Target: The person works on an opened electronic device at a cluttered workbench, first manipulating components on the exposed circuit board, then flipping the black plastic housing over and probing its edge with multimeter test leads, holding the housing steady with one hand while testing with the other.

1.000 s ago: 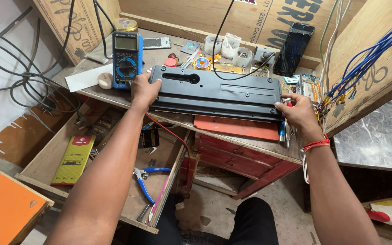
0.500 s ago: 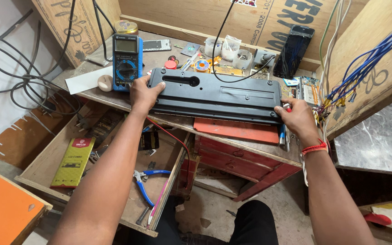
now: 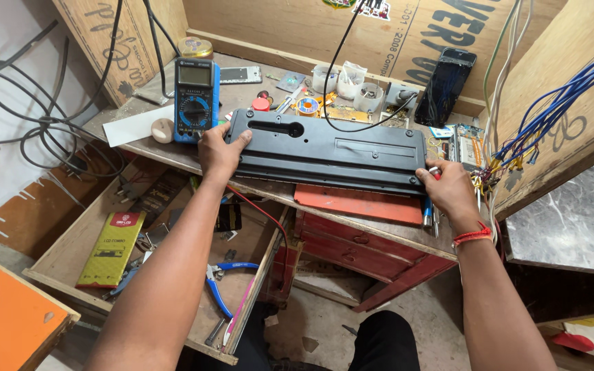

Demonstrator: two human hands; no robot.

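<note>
black plastic, long and flat: the black casing (image 3: 328,152) lies across the front part of the wooden bench (image 3: 139,148), its long axis running left to right and tilted slightly, left end a little farther from the person, right end nearer.

left to right along it:
- blue multimeter (image 3: 195,100) stands just beside the casing's left end, touching or nearly so; cannot tell which.
- left hand (image 3: 218,150) is on the left end, thumb laid over the top face near the slot, fingers curled round the near edge. closed on it, a hold rather than a rest.
- a black cable (image 3: 342,82) comes down from above and loops across the bench just behind the casing's middle.
- an orange-red panel (image 3: 359,203) shows under the casing's near edge, right of centre.
- right hand (image 3: 448,193) is on the right near corner, fingers wrapped over the end, closed on it. a red wristband sits at that wrist.
- bundle of blue wires (image 3: 551,117) hangs just right of that end, near the hand.

each hand takes one end, so the grips lie on the long axis itself, the casing between them. neither hand is clearly nearer the middle.

below left, the open drawer (image 3: 56,264) holds blue-handled pliers (image 3: 223,278), well apart from both hands.
</note>
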